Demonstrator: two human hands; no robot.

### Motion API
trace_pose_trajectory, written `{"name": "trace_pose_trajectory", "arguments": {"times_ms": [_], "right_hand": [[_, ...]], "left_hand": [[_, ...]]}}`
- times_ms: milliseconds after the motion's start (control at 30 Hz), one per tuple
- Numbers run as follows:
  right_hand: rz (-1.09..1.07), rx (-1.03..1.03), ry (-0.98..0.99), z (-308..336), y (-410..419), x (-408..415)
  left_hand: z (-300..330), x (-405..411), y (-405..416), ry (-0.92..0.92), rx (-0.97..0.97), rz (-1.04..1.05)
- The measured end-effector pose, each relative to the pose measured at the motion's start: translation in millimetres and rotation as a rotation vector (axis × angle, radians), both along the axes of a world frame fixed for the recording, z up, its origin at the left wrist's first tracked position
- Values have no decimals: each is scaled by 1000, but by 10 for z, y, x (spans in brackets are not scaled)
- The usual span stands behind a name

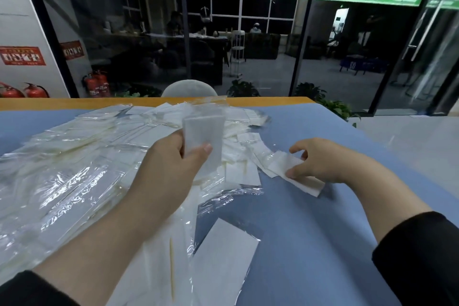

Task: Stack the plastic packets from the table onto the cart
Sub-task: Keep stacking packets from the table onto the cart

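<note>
A wide heap of clear plastic packets (74, 156) with white inserts covers the left and middle of the blue table (323, 218). My left hand (171, 164) holds one packet (205, 129) upright above the heap, thumb pressed on its front. My right hand (315, 159) pinches a flat white packet (290, 169) at the heap's right edge, low on the table. Another packet (223, 256) lies alone near the front. No cart is in view.
The table's far edge is an orange wooden strip (273, 100), with a grey chair back (190, 88) behind it. Glass walls stand beyond. Red fire extinguishers (96, 84) sit at the left. Bare blue tabletop stretches to the right of my right hand.
</note>
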State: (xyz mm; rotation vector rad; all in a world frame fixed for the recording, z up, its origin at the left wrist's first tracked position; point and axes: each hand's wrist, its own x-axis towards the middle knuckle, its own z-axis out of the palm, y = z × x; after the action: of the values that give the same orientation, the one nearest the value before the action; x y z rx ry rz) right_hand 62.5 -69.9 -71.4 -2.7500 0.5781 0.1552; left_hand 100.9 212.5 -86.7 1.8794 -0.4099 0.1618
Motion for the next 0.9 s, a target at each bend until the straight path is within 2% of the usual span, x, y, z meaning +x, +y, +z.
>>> {"name": "trace_pose_trajectory", "arguments": {"times_ms": [200,333,433,500,567,600,667,800,900], "right_hand": [[-42,21,1,22,17,-10],[-59,158,-155,11,62,-17],[-53,397,-439,69,151,-46],[-5,707,-587,133,288,-81],[101,1008,-622,154,478,-110],[166,1034,-606,142,576,-116],[258,913,-609,86,764,-79],[248,655,-718,-19,1060,0],[238,633,-706,6,1077,-16]], "left_hand": [[35,-5,-1,17,-41,19],[33,11,12,88,-108,26],[34,29,13,134,-174,33],[54,22,2,147,-191,43],[74,0,-9,170,-204,43],[85,-17,-17,177,-202,39],[107,-61,-38,164,-178,20],[141,-146,-78,134,-138,-99],[150,-143,-58,94,-85,-63]]}}
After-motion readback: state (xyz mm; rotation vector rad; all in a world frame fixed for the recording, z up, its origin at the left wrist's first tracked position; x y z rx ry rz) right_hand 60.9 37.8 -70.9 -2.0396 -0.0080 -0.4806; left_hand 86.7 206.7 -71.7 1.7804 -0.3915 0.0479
